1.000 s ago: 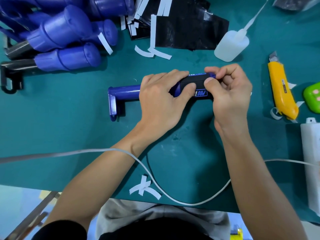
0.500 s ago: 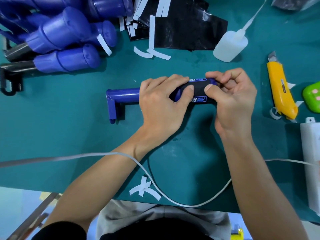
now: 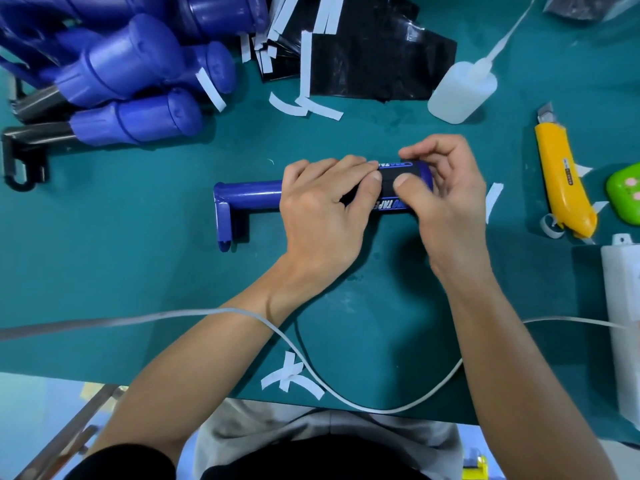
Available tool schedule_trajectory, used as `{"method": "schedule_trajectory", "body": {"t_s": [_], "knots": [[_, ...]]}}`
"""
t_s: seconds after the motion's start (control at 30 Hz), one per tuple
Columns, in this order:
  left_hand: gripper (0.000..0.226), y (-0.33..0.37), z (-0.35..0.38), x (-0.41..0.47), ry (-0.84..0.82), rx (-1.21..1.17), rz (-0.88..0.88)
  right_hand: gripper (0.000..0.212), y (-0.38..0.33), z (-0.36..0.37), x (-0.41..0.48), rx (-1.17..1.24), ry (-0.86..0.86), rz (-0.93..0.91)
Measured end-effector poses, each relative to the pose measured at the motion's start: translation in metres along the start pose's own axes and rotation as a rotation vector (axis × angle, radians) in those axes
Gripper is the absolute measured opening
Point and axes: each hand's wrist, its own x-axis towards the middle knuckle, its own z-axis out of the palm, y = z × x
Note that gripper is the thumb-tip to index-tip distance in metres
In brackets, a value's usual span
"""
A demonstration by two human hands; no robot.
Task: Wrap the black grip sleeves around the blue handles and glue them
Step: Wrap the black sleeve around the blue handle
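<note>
**Both hands on the sleeved handle at mat centre**

From my station I see the blue handle lying flat at the middle of the teal mat. Its long axis runs from 9 to 3 o'clock, and the bent bracket end points toward 9. The black grip sleeve is wrapped on the 3 o'clock end, with white lettering showing along its near edge.

My left hand is curled over the handle's middle, fingers over the top and thumb pressed on the sleeve. My right hand is closed round the sleeved end, with its thumb tip on the black surface just beside the left thumb. I cannot tell whether the sleeve's seam is closed, since the fingers cover it.

Around the handle:
- At 12 o'clock is a heap of black sheets with white backing strips scattered over and before it.
- At 1 o'clock a clear glue bottle lies tilted, nozzle pointing up and away.
- At 10 o'clock is a pile of bare blue handles.
- At 3 o'clock is a yellow utility knife, with a green object beyond it at the frame edge.
- At 4 o'clock is a white box.
- At 6 o'clock a white cable loops across the mat under my forearms.
</note>
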Motion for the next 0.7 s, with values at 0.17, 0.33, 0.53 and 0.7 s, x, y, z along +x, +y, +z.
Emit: {"method": "schedule_trajectory", "body": {"t_s": [0.17,0.33,0.53,0.7], "knots": [[0.016,0.001,-0.004,0.000,-0.061,0.018,0.046,0.040,0.001,-0.005,0.004,0.029,-0.088,0.034],[0.067,-0.012,-0.021,0.006,-0.388,0.331,0.204,0.036,0.001,-0.004,0.006,0.083,-0.099,0.012],[0.056,-0.018,-0.019,0.007,-0.326,0.347,0.271,0.041,0.003,-0.007,0.007,0.044,-0.089,-0.057],[0.038,-0.021,-0.010,0.010,-0.153,0.345,0.378,0.047,0.001,-0.010,0.006,-0.156,-0.138,-0.197]]}}
